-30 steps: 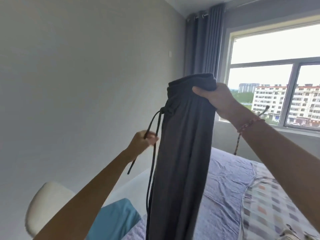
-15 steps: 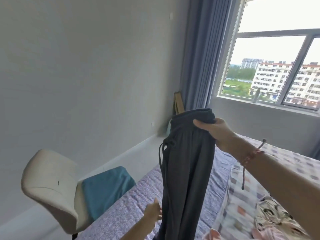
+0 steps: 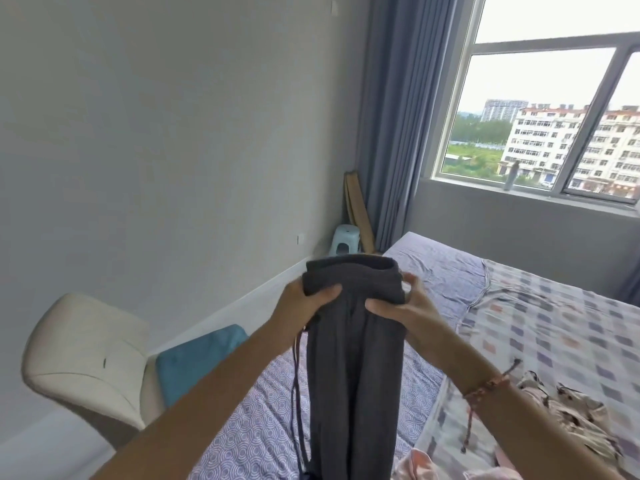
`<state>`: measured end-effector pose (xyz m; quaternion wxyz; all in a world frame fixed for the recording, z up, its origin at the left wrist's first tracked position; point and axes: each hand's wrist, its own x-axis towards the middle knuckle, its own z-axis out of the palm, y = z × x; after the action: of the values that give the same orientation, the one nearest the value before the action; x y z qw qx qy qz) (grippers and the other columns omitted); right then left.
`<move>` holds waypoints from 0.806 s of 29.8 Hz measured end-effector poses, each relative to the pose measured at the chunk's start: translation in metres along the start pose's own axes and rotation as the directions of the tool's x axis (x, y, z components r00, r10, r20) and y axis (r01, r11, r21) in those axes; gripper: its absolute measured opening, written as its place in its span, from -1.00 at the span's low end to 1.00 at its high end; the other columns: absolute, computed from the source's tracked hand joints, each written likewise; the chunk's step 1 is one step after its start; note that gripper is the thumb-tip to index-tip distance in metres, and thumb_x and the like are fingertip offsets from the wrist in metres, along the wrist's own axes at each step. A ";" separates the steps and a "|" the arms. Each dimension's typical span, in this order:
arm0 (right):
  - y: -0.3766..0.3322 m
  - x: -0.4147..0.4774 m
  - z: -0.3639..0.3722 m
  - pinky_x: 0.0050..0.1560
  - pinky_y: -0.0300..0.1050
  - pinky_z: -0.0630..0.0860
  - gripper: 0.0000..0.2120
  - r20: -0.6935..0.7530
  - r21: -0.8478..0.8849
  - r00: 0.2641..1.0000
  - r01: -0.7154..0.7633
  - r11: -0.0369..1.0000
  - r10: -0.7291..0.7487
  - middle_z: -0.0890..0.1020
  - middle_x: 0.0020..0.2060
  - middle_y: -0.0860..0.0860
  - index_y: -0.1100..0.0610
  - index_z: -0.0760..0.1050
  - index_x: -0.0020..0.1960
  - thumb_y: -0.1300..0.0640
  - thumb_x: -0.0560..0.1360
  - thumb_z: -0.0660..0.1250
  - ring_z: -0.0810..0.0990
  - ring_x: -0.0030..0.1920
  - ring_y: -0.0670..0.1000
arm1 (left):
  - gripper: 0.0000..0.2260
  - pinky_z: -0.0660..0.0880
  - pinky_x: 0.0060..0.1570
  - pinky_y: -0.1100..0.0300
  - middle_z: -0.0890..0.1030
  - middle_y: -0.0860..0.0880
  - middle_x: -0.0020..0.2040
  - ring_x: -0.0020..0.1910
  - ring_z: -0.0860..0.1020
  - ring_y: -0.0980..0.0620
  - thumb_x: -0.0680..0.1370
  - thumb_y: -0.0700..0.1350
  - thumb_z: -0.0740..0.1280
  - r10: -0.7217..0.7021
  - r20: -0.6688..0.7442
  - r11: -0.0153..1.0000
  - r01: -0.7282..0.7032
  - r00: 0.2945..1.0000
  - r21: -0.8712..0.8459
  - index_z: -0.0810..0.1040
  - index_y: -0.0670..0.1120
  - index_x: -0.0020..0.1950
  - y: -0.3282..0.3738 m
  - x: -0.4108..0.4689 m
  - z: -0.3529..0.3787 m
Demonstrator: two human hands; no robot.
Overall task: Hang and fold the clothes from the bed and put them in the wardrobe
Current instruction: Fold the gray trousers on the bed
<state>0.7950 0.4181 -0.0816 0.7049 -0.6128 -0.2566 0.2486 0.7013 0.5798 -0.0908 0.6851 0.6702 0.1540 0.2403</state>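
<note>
A pair of dark grey trousers (image 3: 353,368) hangs lengthwise in front of me, waistband up, over the bed (image 3: 429,271). My left hand (image 3: 304,303) grips the waistband's left corner, thumb on the front. At the right side my right hand (image 3: 405,306) grips the waistband, thumb across the front and fingers behind. A dark drawstring (image 3: 297,393) dangles along the trousers' left edge. The trouser legs run out of the frame at the bottom.
A cream chair (image 3: 83,355) with a teal cushion (image 3: 197,358) stands left of the bed. A checked blanket (image 3: 554,334) and patterned pink clothes (image 3: 568,414) lie on the bed's right side. A small stool (image 3: 343,240), a leaning board and a curtain fill the corner by the window.
The trousers have come down from head height to chest height. My left hand let go of the drawstring, dropped, then rose and took hold of the waistband beside my right hand.
</note>
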 end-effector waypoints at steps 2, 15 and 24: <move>0.025 -0.007 0.001 0.01 -0.04 0.59 -0.33 0.017 -0.042 0.996 -0.087 0.995 0.088 0.62 0.02 0.10 0.12 0.32 0.18 0.36 0.17 0.54 0.64 0.00 0.07 | -0.80 0.54 -0.25 0.30 0.67 -0.02 -0.09 -0.20 0.64 0.12 0.44 -0.20 0.40 -0.006 0.041 0.998 0.008 0.999 -0.070 0.57 -0.11 0.06 0.024 0.011 -0.010; 0.009 0.192 0.024 -0.10 -0.21 0.58 -0.73 0.022 -0.452 1.000 0.005 0.892 0.005 0.65 -0.05 0.10 0.28 0.56 0.06 0.09 0.48 0.38 0.63 -0.11 0.02 | -0.60 0.58 -0.09 0.29 0.56 -0.08 0.16 0.02 0.57 0.04 0.49 -0.15 0.38 0.112 0.053 0.948 -0.123 0.992 0.294 0.45 -0.17 0.31 0.186 0.196 -0.104; -0.183 0.273 0.031 -0.23 -0.15 0.49 -0.76 -0.128 -0.422 0.815 0.470 0.775 -0.564 0.56 -0.24 0.09 0.39 0.56 -0.04 0.18 0.51 0.35 0.53 -0.29 -0.04 | -0.70 0.57 0.00 0.20 0.60 -0.08 0.15 0.08 0.60 0.00 0.50 -0.11 0.36 0.478 0.145 0.849 -0.498 0.867 0.177 0.51 -0.14 0.21 0.379 0.208 -0.085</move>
<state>0.9838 0.5995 0.1186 0.6433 -0.6654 -0.3684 -0.0879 0.7833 0.7577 0.3042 0.5341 0.7659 -0.0297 0.3568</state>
